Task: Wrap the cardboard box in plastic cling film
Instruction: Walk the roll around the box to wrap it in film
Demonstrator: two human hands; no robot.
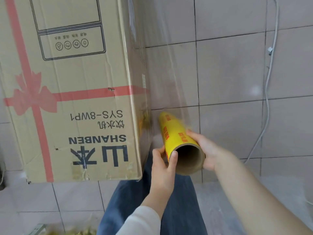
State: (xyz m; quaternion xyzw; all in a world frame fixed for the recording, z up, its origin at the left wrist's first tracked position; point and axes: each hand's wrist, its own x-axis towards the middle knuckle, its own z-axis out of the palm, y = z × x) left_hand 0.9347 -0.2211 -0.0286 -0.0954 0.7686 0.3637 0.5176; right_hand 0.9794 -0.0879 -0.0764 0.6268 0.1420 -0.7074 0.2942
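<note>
A tall cardboard box (71,92) with red ribbon print and black lettering fills the left of the head view, standing on the tiled floor. Just right of its near corner I hold a yellow cling film roll (176,133), its open cardboard core facing me. My left hand (163,165) grips the roll's near end from the left. My right hand (205,150) grips it from the right. A clear sheet of cling film (172,73) stretches from the roll up along the box's right side.
Grey floor tiles (237,68) spread to the right of the box. A white cable (269,78) with a small plug runs down the right side. My blue-jeaned legs (128,200) are below the roll. Something yellowish and blurred lies at the bottom left edge.
</note>
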